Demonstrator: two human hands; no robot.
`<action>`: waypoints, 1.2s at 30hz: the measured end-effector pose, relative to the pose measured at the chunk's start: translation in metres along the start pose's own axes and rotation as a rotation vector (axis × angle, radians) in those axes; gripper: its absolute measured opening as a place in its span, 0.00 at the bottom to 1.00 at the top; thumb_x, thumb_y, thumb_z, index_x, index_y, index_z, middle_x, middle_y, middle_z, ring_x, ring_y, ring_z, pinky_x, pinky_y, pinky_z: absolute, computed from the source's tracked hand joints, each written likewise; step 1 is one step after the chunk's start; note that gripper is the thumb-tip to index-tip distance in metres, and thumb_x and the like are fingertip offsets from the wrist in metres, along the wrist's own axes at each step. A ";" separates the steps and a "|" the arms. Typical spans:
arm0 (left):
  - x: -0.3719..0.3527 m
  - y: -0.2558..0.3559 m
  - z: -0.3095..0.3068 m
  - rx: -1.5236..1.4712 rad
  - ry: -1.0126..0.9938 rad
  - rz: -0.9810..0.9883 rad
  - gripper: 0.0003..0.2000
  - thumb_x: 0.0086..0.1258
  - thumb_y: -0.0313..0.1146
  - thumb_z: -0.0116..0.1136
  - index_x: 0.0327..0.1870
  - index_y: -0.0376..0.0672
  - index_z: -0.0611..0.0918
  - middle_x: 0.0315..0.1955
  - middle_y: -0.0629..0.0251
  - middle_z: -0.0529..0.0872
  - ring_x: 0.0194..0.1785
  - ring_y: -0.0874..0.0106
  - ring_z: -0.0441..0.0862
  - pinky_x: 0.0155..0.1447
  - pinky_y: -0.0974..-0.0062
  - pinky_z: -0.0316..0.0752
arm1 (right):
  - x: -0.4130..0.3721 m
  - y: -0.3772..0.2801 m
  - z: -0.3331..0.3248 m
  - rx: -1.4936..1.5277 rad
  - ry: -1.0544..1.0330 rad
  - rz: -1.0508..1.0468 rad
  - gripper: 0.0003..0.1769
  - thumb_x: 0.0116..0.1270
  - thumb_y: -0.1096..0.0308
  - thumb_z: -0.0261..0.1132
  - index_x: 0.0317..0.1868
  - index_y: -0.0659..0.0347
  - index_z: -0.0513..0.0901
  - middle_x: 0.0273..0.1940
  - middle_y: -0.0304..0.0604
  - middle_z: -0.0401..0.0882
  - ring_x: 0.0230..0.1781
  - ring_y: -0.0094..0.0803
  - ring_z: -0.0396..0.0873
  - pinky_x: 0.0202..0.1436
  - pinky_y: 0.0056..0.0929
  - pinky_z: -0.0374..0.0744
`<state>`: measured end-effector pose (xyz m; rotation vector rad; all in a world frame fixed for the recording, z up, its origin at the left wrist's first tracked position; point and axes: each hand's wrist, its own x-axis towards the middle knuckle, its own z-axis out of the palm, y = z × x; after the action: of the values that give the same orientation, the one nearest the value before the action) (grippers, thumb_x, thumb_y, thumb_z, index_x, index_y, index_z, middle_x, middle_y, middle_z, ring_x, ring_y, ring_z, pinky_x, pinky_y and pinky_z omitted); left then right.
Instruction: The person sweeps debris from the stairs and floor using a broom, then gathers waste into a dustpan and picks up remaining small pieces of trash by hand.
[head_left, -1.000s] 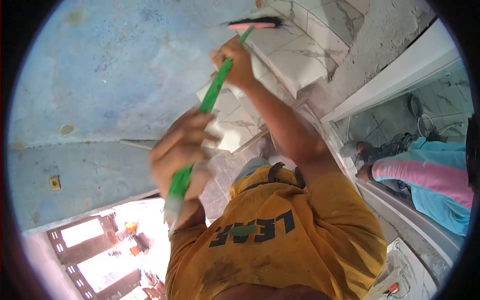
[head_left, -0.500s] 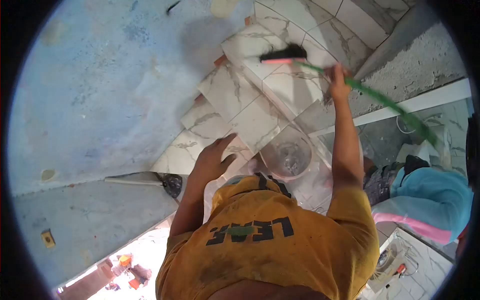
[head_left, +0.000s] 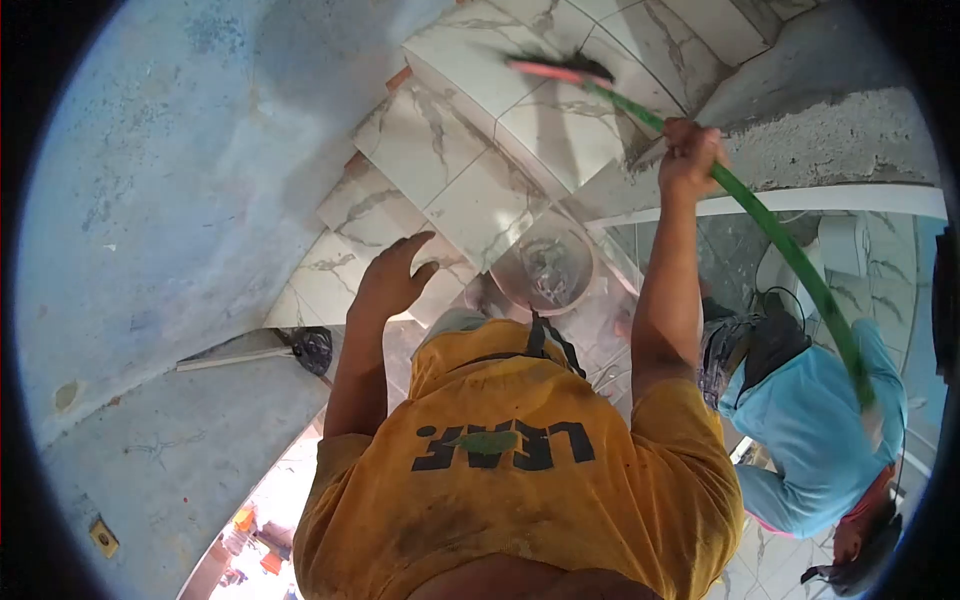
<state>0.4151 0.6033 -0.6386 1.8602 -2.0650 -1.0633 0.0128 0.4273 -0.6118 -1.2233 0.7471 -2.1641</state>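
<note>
My right hand point(head_left: 690, 157) is wrapped around the green handle of a broom point(head_left: 775, 228). The handle slants down to the right, past the co-worker. The broom's head point(head_left: 560, 70), pink with dark bristles and blurred by motion, is over an upper step of the tiled stairs point(head_left: 560, 130). My left hand point(head_left: 395, 275) hovers over the lower steps by the wall, thumb and fingers apart, holding nothing. Below the stairs, a bucket point(head_left: 588, 285) stands between my arms; its contents are hard to make out. My yellow shirt point(head_left: 520, 400) fills the lower middle.
Blue-painted wall point(head_left: 180, 200) runs up the left side of the stairs. On the right, a rough concrete ledge point(head_left: 830, 140) borders them. A co-worker in a light blue top point(head_left: 800, 430) bends close by at lower right. A black plastic bag point(head_left: 313, 350) lies at left.
The view has shifted, and the stairs appear higher and farther left. My right hand still grips the broom, whose handle now slants more steeply. The co-worker shows more fully, head included.
</note>
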 end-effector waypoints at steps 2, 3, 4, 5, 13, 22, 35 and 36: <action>-0.003 -0.001 0.002 -0.046 0.021 -0.010 0.26 0.70 0.44 0.58 0.68 0.49 0.72 0.54 0.47 0.81 0.58 0.50 0.78 0.62 0.56 0.72 | -0.014 0.011 -0.024 -0.385 -0.019 -0.046 0.22 0.71 0.58 0.56 0.23 0.65 0.73 0.23 0.50 0.78 0.21 0.37 0.74 0.28 0.34 0.73; -0.006 -0.008 0.006 -0.065 0.025 -0.021 0.25 0.70 0.44 0.58 0.67 0.50 0.72 0.54 0.48 0.81 0.58 0.51 0.78 0.62 0.56 0.73 | -0.022 0.009 -0.034 -0.464 0.001 -0.026 0.23 0.72 0.57 0.56 0.21 0.64 0.72 0.21 0.48 0.78 0.21 0.34 0.73 0.28 0.33 0.72; -0.009 -0.015 0.011 -0.085 0.028 -0.034 0.24 0.70 0.44 0.58 0.67 0.50 0.73 0.54 0.48 0.81 0.59 0.51 0.78 0.62 0.57 0.73 | -0.029 -0.011 -0.029 -0.345 0.137 0.039 0.24 0.72 0.56 0.56 0.20 0.62 0.70 0.20 0.48 0.76 0.20 0.33 0.71 0.27 0.34 0.72; -0.014 -0.024 0.019 -0.048 -0.006 -0.077 0.24 0.70 0.44 0.58 0.66 0.49 0.74 0.55 0.50 0.81 0.59 0.52 0.78 0.62 0.57 0.73 | -0.043 -0.036 -0.024 -0.231 0.279 0.109 0.24 0.72 0.55 0.56 0.20 0.60 0.67 0.19 0.47 0.75 0.19 0.32 0.69 0.27 0.34 0.71; -0.007 -0.047 0.058 -0.037 -0.241 -0.011 0.25 0.69 0.44 0.60 0.66 0.46 0.74 0.58 0.50 0.80 0.60 0.51 0.77 0.64 0.58 0.72 | -0.084 -0.211 -0.020 0.023 -0.028 0.304 0.28 0.77 0.50 0.53 0.18 0.50 0.58 0.13 0.32 0.53 0.16 0.25 0.53 0.25 0.31 0.54; 0.036 0.076 0.005 -0.158 0.177 0.496 0.33 0.61 0.43 0.66 0.70 0.53 0.72 0.69 0.54 0.69 0.73 0.51 0.63 0.74 0.53 0.60 | -0.078 -0.194 0.057 0.029 -0.510 0.295 0.28 0.77 0.45 0.51 0.20 0.51 0.62 0.15 0.32 0.58 0.18 0.26 0.57 0.30 0.32 0.62; 0.197 -0.044 0.035 -0.107 0.655 0.324 0.04 0.60 0.30 0.60 0.32 0.47 0.86 0.30 0.60 0.86 0.40 0.58 0.83 0.47 0.59 0.76 | -0.077 -0.165 0.115 0.263 -0.413 0.306 0.28 0.67 0.36 0.58 0.20 0.46 0.63 0.21 0.30 0.65 0.28 0.28 0.67 0.53 0.43 0.64; 0.212 -0.061 0.036 -0.055 0.707 0.237 0.03 0.60 0.32 0.62 0.32 0.47 0.86 0.32 0.60 0.85 0.40 0.57 0.83 0.46 0.59 0.76 | -0.087 -0.149 0.116 0.115 -0.366 0.354 0.29 0.68 0.37 0.58 0.19 0.48 0.63 0.20 0.31 0.64 0.28 0.29 0.66 0.55 0.45 0.64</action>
<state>0.3997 0.4234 -0.7713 1.5890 -1.7358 -0.3212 0.1263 0.5678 -0.5091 -1.2704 0.6175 -1.6179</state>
